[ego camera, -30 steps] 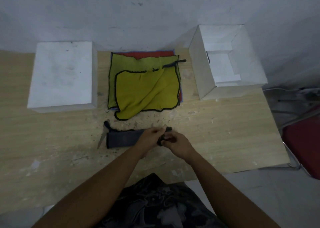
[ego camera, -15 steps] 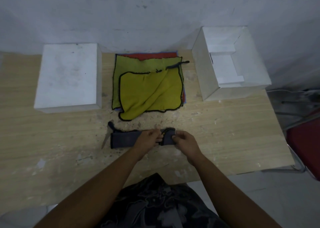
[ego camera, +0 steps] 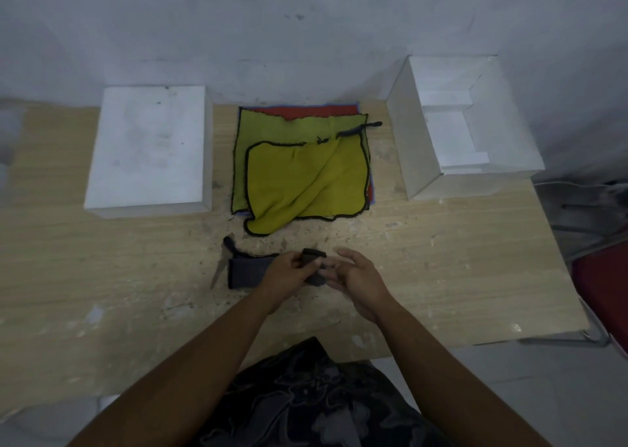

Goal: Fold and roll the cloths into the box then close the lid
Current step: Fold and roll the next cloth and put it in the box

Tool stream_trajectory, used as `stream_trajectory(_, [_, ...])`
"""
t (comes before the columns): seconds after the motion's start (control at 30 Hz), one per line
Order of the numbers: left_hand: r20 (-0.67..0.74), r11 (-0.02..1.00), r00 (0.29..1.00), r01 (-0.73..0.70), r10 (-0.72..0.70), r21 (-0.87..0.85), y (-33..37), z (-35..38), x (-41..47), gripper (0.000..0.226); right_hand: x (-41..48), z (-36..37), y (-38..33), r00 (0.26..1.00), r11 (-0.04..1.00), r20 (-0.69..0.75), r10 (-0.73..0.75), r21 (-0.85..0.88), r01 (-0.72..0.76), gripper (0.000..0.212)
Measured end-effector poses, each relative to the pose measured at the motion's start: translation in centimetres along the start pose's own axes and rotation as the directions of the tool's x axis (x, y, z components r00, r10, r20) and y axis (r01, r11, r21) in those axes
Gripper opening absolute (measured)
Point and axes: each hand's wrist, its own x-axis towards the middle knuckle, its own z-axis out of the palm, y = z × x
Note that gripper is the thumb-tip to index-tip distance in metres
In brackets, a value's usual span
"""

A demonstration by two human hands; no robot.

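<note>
Head view, left hand [ego camera: 289, 273] gripping dark cloth [ego camera: 246, 271] near table [ego camera: 441, 276] edge

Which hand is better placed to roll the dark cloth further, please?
Left, I'd judge: the left hand grips the rolled end of the dark cloth, while the right hand is open beside it, holding nothing.

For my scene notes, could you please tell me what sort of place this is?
Probably a plain workroom or makeshift work corner: a scuffed wooden table stands against a bare grey wall, and an open white box and a stack of coloured cloths are laid out on it.
</note>
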Motion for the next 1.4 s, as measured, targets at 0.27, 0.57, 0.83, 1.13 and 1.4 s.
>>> stream_trajectory(0.27, [-0.292,0.936,0.955,0.046,0.062,0.349,-1.1,-1.2,0.3,0.053,0.5,1.5,1.1,0.989,0.936,-0.133,-0.056,-0.352,0.006,0.028])
stream_trajectory(0.57, [-0.270,0.889,0.937,-0.081,0.222,0.450,-1.5,-2.2,-0.1,0.013,0.5,2.8,1.0,0.999,0.964,-0.051,-0.002,-0.265,-0.012,0.027])
stream_trajectory(0.83, [-0.222,0.972,0.973,-0.012,0.066,0.233,-1.7,-4.0,-0.7,0.044,0.2,4.8,0.1,0.999,0.997,0.029,0.017,-0.082,-0.014,0.028])
stream_trajectory(1.13, [-0.259,0.979,0.963,-0.023,0.077,0.205,-2.7,-7.3,-2.2,0.046,1.1,7.5,0.7,0.996,0.948,0.089,-0.026,-0.314,0.053,0.022])
stream_trajectory(1.4, [-0.414,0.950,0.902,0.018,0.119,0.312,-3.8,-8.5,-2.1,0.051,1.8,8.9,1.0,0.999,0.891,0.005,-0.038,-0.452,0.036,0.016])
